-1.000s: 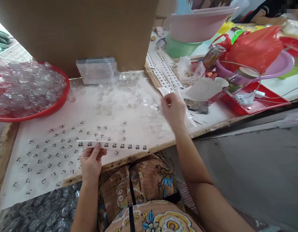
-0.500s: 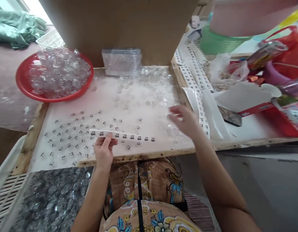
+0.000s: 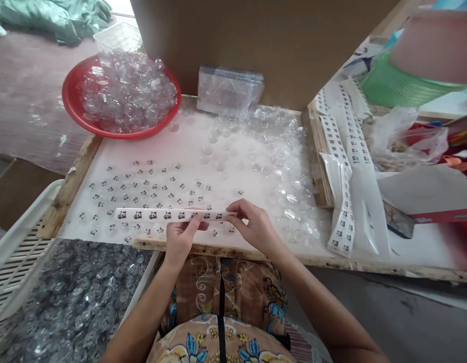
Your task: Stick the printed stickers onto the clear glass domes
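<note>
A white strip of panda stickers (image 3: 167,215) lies level across both hands, above the front of the white tabletop. My left hand (image 3: 182,237) pinches it right of its middle, thumb on top. At the strip's right end, my right hand (image 3: 254,224) has thumb and forefinger closed together; whether a single sticker is between them is too small to see. Beneath and behind the strip, many clear round pieces with panda prints (image 3: 154,187) are spread over the left of the table. Plain clear round pieces (image 3: 292,199) lie on the right.
A red basin (image 3: 72,108) heaped with clear pieces stands at the back left, beside a clear plastic box (image 3: 229,91). More sticker strips (image 3: 345,201) lie past a wooden rail (image 3: 317,156). A white crate (image 3: 23,252) of clear pieces sits below, left. A phone (image 3: 398,220) lies right.
My right hand has come left from the plain clear pieces to the strip's right end. My left hand has slid to a spot further right along the strip. The view has shifted.
</note>
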{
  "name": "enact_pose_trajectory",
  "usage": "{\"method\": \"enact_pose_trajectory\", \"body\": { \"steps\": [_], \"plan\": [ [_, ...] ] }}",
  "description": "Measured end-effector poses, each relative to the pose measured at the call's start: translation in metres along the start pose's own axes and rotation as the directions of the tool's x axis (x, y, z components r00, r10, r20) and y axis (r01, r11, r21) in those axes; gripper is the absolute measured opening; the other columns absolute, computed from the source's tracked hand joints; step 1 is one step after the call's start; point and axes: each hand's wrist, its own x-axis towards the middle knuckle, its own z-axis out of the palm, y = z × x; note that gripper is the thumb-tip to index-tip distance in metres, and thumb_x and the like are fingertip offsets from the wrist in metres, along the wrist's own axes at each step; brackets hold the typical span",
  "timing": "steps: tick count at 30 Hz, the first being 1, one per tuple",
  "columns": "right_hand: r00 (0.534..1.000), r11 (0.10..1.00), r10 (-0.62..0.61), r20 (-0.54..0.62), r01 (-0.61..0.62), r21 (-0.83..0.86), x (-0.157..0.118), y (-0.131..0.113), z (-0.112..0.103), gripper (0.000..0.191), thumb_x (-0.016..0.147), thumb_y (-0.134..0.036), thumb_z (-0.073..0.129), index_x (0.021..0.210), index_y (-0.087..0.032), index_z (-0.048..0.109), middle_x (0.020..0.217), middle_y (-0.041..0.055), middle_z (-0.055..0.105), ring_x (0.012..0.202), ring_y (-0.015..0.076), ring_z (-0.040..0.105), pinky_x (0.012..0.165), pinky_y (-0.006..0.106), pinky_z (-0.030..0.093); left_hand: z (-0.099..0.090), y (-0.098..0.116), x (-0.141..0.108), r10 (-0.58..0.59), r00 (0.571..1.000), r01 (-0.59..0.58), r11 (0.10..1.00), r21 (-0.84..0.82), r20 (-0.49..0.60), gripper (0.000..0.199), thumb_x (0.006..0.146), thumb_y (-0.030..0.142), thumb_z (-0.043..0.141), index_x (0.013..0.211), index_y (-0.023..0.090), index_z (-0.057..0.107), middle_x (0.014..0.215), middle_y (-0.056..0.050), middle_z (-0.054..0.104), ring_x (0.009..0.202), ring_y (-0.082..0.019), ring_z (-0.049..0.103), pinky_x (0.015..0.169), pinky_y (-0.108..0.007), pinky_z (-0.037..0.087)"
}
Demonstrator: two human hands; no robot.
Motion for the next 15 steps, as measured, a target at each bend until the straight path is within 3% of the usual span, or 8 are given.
{"method": "enact_pose_trajectory", "body": {
  "steps": [3,6,9,12,15],
  "plan": [
    [0.995,0.991,-0.092,-0.026,0.089,-0.098,0.003,-0.002,0.007,0.011,0.093,-0.025,0.048,0.091,-0.023,0.058,0.091,0.0070,0.066,0.079,0.0181,0.063,0.068,0.031,0.050,-0.004,-0.005,0.004,-0.014,0.994,0.012,1.000,-0.019,-0.112,0.024,0.075,0.036,0.075,0.070,0.012,0.074,0.061,-0.008,0.071,0.056,-0.021,0.070,0.061,-0.027,0.057],
    [0.983,0.979,-0.178,-0.034,0.174,-0.106,0.013,-0.004,0.005,0.012,0.093,-0.025,0.048,0.086,-0.022,0.057,0.100,0.0095,0.064,0.092,0.0203,0.062,0.076,0.034,0.051,-0.007,-0.007,0.010,-0.042,0.987,0.030,0.996,-0.081,-0.154,0.025,0.074,0.037,0.076,0.072,0.012,0.074,0.061,-0.007,0.071,0.054,-0.020,0.069,0.059,-0.028,0.058],
    [0.992,0.998,-0.058,-0.116,0.057,-0.016,0.034,0.001,-0.005,0.010,0.090,-0.029,0.053,0.083,-0.022,0.054,0.092,0.0079,0.063,0.085,0.0192,0.061,0.070,0.032,0.051,-0.008,-0.004,0.015,-0.068,0.985,0.047,0.990,-0.133,-0.160,0.024,0.074,0.036,0.076,0.070,0.013,0.074,0.062,-0.007,0.071,0.054,-0.019,0.068,0.059,-0.028,0.058],
    [0.984,0.986,0.164,-0.072,-0.165,-0.019,0.056,0.011,-0.015,0.011,0.085,-0.032,0.057,0.080,-0.022,0.054,0.072,0.0016,0.059,0.063,0.0143,0.053,0.056,0.027,0.044,-0.011,0.002,0.016,-0.115,0.993,0.114,0.985,-0.130,0.000,0.020,0.070,0.032,0.079,0.068,0.013,0.075,0.062,-0.009,0.071,0.057,-0.021,0.069,0.056,-0.027,0.058],
    [0.967,0.965,0.250,0.055,-0.243,-0.102,0.070,0.021,-0.016,0.013,0.081,-0.033,0.058,0.076,-0.021,0.056,0.065,-0.0006,0.057,0.056,0.0123,0.049,0.052,0.026,0.040,-0.013,0.006,0.015,-0.139,0.965,0.161,0.984,-0.082,0.224,0.013,0.067,0.027,0.081,0.068,0.015,0.077,0.064,-0.008,0.071,0.060,-0.023,0.069,0.056,-0.029,0.059]
  ]
}}
